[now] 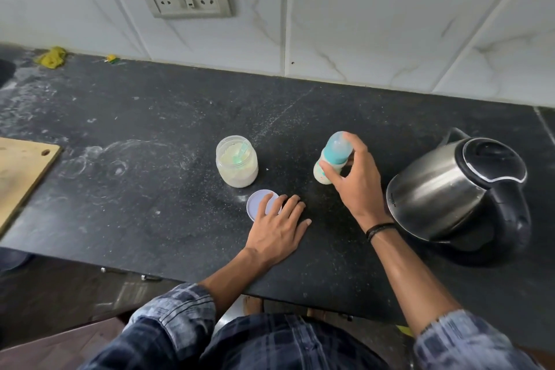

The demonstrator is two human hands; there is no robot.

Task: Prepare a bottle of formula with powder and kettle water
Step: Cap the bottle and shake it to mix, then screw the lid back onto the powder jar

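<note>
Two hands: right grips bottle; left spread flat on lid.

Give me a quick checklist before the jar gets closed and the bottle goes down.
1. Bottle capped, milky liquid inside: ok.
2. Right hand grips bottle firmly: ok.
3. Scoop out of the powder jar: not ok, a green scoop sits inside.
4. Jar lid within reach: ok, left hand rests on it.
5. Kettle lid shut: ok.
6. Bottle cap screwed tight: cannot tell.
</note>
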